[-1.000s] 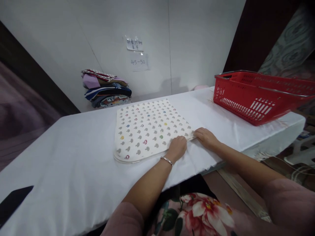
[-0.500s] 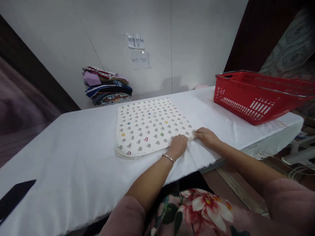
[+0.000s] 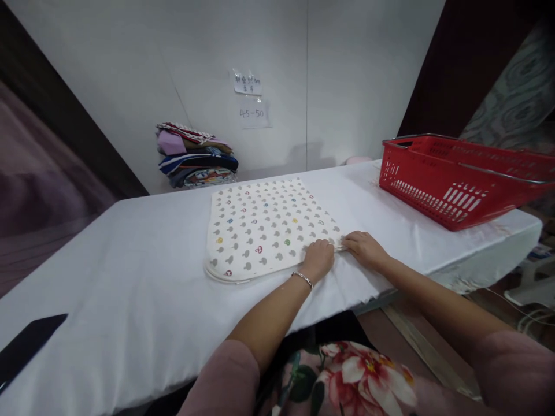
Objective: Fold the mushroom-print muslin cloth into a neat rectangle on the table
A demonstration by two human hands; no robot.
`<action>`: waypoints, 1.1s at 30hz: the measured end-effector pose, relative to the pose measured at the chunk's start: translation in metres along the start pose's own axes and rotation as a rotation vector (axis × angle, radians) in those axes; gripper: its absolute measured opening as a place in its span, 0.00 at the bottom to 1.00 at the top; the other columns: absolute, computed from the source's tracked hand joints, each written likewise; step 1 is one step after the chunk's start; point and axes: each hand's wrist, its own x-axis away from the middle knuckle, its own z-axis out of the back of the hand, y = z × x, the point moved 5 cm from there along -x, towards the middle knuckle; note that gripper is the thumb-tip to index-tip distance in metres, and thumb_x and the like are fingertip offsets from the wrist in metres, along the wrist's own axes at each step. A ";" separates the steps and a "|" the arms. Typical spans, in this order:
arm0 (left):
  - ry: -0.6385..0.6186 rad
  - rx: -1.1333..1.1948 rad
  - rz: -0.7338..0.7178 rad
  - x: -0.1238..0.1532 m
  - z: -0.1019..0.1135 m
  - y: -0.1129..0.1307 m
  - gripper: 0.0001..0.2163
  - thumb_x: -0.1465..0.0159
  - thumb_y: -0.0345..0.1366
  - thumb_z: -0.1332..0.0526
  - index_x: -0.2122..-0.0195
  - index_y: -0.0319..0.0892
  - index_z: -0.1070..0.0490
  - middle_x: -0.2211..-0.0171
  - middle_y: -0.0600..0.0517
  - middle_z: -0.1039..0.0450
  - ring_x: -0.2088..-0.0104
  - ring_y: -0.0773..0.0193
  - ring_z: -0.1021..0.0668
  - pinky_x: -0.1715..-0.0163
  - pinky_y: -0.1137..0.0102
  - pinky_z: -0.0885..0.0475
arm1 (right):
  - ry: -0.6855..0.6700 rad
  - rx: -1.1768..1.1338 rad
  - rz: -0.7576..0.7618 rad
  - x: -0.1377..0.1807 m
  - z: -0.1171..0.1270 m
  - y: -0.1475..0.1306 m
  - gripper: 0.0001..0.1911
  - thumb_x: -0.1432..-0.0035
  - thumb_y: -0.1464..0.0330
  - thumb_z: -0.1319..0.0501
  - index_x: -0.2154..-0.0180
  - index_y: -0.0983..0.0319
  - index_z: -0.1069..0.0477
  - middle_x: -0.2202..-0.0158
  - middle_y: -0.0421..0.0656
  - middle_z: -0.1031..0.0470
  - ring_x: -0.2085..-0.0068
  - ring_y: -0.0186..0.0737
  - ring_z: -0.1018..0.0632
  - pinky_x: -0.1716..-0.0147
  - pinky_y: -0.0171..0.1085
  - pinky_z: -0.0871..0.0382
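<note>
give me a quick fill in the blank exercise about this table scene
1. The left hand and right hand touch the patterned cloth, which lies on a ____ tablecloth.
2. The basket to the right of the hands is ____.
3. The bracelet sits just behind the ____ hand.
4. The lower paper note on the wall reads ____.
Missing words: white; red; left; 45-50
</note>
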 end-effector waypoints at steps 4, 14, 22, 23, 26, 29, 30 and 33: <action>0.005 0.033 0.026 0.002 0.002 -0.002 0.07 0.35 0.30 0.47 0.62 0.38 0.30 0.64 0.46 0.30 0.59 0.58 0.29 0.61 0.65 0.34 | 0.024 0.026 0.064 -0.007 0.000 -0.022 0.12 0.39 0.70 0.45 0.55 0.61 0.28 0.58 0.49 0.26 0.56 0.45 0.29 0.58 0.42 0.38; -0.003 -0.020 0.005 0.022 0.011 -0.010 0.07 0.35 0.29 0.48 0.62 0.39 0.31 0.62 0.48 0.31 0.58 0.59 0.31 0.62 0.64 0.34 | 0.112 -0.090 0.073 -0.002 -0.019 -0.013 0.13 0.36 0.67 0.49 0.61 0.63 0.27 0.64 0.49 0.26 0.63 0.44 0.28 0.64 0.40 0.36; -0.085 0.030 0.040 0.082 0.040 -0.065 0.09 0.35 0.31 0.48 0.58 0.42 0.30 0.57 0.50 0.29 0.56 0.62 0.29 0.58 0.67 0.35 | 0.126 -0.124 0.058 -0.002 -0.019 -0.015 0.15 0.35 0.66 0.51 0.62 0.63 0.27 0.64 0.50 0.26 0.62 0.46 0.29 0.63 0.42 0.35; -0.073 0.044 0.046 0.087 0.043 -0.069 0.09 0.34 0.32 0.48 0.58 0.42 0.30 0.56 0.51 0.29 0.56 0.62 0.29 0.58 0.67 0.34 | 0.125 -0.130 0.056 -0.002 -0.018 -0.015 0.15 0.35 0.66 0.51 0.61 0.62 0.27 0.64 0.50 0.26 0.62 0.46 0.28 0.63 0.42 0.35; -0.048 0.061 0.081 0.094 0.044 -0.077 0.10 0.34 0.33 0.49 0.57 0.44 0.29 0.56 0.51 0.28 0.56 0.62 0.28 0.59 0.67 0.34 | 0.121 -0.141 0.053 -0.003 -0.017 -0.016 0.15 0.36 0.66 0.51 0.61 0.61 0.26 0.64 0.50 0.26 0.62 0.47 0.28 0.63 0.43 0.34; -0.033 0.066 0.126 0.092 0.041 -0.078 0.11 0.33 0.31 0.50 0.55 0.44 0.30 0.57 0.52 0.27 0.56 0.63 0.27 0.59 0.68 0.33 | 0.118 -0.137 0.043 -0.003 -0.017 -0.016 0.14 0.36 0.67 0.50 0.61 0.61 0.26 0.64 0.50 0.26 0.62 0.46 0.28 0.63 0.42 0.34; -0.022 0.070 0.140 0.091 0.040 -0.079 0.11 0.33 0.31 0.50 0.55 0.44 0.30 0.57 0.52 0.27 0.56 0.63 0.27 0.58 0.68 0.33 | 0.120 -0.135 0.039 -0.002 -0.017 -0.016 0.14 0.36 0.67 0.50 0.61 0.61 0.26 0.64 0.50 0.26 0.62 0.46 0.28 0.63 0.42 0.34; 0.009 0.082 0.166 0.089 0.039 -0.080 0.11 0.33 0.32 0.50 0.54 0.44 0.31 0.58 0.52 0.26 0.57 0.64 0.26 0.57 0.69 0.32 | 0.130 -0.139 0.033 -0.001 -0.017 -0.016 0.13 0.36 0.67 0.50 0.61 0.62 0.27 0.63 0.50 0.26 0.61 0.46 0.28 0.62 0.42 0.34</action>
